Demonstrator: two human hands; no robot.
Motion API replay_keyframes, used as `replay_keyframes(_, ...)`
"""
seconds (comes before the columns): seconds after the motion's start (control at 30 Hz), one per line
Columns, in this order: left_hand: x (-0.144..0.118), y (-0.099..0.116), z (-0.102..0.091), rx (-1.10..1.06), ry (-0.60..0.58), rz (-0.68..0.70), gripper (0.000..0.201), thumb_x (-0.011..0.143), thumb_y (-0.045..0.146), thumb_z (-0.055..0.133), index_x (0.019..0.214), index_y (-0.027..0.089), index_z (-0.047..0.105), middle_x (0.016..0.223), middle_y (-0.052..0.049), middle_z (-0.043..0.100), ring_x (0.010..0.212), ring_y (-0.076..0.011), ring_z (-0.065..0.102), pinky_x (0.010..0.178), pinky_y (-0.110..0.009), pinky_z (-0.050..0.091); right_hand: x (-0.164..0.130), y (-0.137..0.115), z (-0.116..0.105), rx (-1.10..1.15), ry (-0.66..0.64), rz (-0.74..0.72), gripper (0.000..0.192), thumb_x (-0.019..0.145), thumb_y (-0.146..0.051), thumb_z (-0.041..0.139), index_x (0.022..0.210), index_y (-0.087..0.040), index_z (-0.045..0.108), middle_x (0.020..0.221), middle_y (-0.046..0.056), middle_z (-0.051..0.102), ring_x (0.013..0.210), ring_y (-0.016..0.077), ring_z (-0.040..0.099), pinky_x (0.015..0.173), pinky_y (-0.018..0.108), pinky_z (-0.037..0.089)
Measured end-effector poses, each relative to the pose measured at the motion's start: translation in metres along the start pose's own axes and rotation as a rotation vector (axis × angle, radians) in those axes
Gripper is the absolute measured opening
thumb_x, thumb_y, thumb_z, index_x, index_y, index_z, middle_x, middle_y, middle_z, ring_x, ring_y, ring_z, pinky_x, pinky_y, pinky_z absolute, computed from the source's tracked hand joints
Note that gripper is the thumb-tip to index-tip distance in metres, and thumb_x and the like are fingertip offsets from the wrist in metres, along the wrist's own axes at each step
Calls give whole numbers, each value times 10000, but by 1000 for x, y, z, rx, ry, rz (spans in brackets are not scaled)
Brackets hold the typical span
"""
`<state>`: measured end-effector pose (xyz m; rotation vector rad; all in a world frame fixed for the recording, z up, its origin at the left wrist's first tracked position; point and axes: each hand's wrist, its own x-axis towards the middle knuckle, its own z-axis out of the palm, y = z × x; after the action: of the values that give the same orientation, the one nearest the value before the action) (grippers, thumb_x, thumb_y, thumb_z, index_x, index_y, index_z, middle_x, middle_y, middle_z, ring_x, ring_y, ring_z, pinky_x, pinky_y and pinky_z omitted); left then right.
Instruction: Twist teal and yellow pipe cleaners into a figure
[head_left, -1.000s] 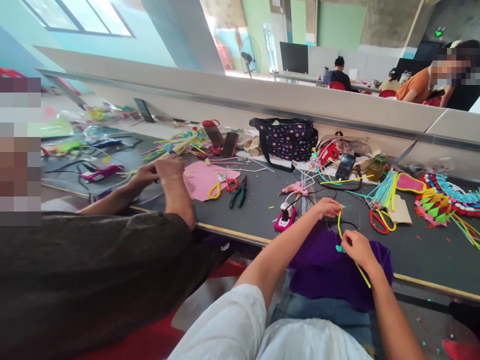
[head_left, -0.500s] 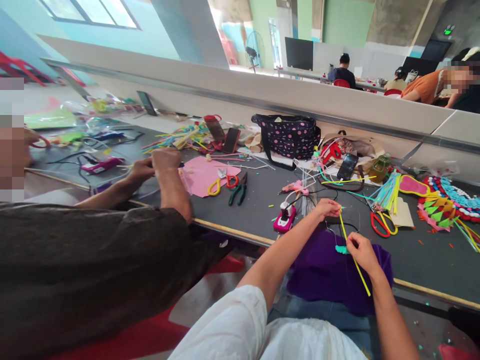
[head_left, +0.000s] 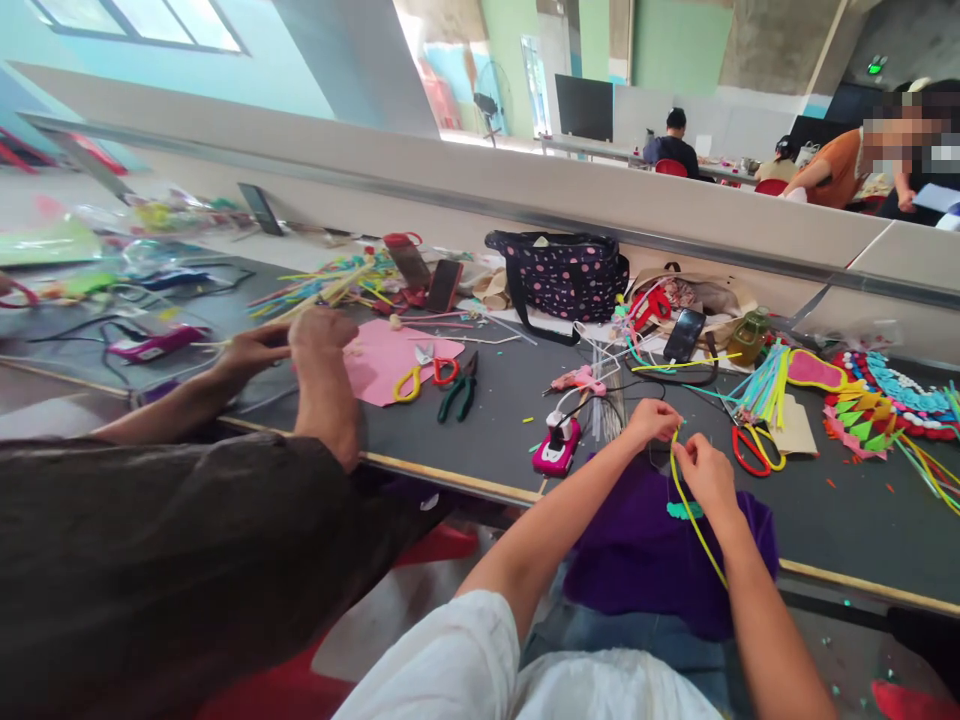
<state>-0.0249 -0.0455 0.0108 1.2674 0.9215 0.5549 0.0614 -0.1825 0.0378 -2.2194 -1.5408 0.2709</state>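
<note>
Open workshop hall, long dark grey table [head_left: 510, 400] against a low white partition, craft clutter all over it. Near the table's front edge, the person's left hand [head_left: 651, 422] and right hand [head_left: 701, 472] sit close together, almost touching, over a purple cloth [head_left: 660, 560] in the lap. Both pinch a yellow pipe cleaner [head_left: 694, 520]: left fingers closed on its upper end, right fingers closed just beside them, the strand bowing in a loop under the right hand and trailing down across the cloth. A small teal piece [head_left: 681, 511] hangs just under the right hand, seemingly on the strand.

Step in hand, by my read: bending or twisting the strand at the pinch point. Next move likely calls for a firm left-hand hold while the right turns the wire.

A pink glue gun [head_left: 556, 447] stands at the front edge left of the hands, red scissors [head_left: 750, 450] to the right. A co-worker's hands [head_left: 300, 340] work further left, beside a pink sheet [head_left: 390, 365].
</note>
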Motion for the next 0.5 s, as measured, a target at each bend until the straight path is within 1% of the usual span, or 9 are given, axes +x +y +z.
replay_keyframes(0.07,0,0,2,8,1,14,95,703,188,711,683,116,653,491,21,589,439,-84,553,490,-195,466,7,-10,0,-29,-28,32,243,899,-458,505,902,-220,554,705,19,672,700,184,642,571,245,273)
replay_keyframes(0.13,0,0,3,9,-3,26,80,714,185,696,696,119,655,509,18,602,453,-89,566,499,-201,474,11,-17,1,-46,-53,73,199,879,-371,562,995,-210,540,749,31,689,734,189,655,585,244,293)
replay_keyframes(0.23,1,-2,2,10,-8,28,87,715,196,696,707,118,657,536,6,623,470,-93,584,503,-198,475,14,-21,3,-26,-53,105,169,875,-254,556,1035,-200,549,825,50,705,794,181,664,634,239,338)
replay_keyframes(0.3,1,-4,1,8,-13,22,101,712,204,704,708,117,655,545,0,631,482,-95,597,496,-189,467,14,-20,5,5,-36,108,132,872,-226,545,995,-198,580,849,57,709,815,177,665,655,237,354)
replay_keyframes(0.4,0,-8,-2,1,-31,13,141,694,227,733,709,111,655,542,-6,633,497,-100,611,494,-181,461,14,-14,8,34,-15,105,85,857,-209,544,885,-201,623,818,57,709,795,175,662,641,235,354)
replay_keyframes(0.5,-1,-11,-5,-16,-56,14,193,660,254,772,708,104,661,542,-12,636,494,-98,609,504,-181,464,13,-9,8,54,-6,88,128,843,-213,541,759,-210,637,751,49,700,745,171,651,607,234,340)
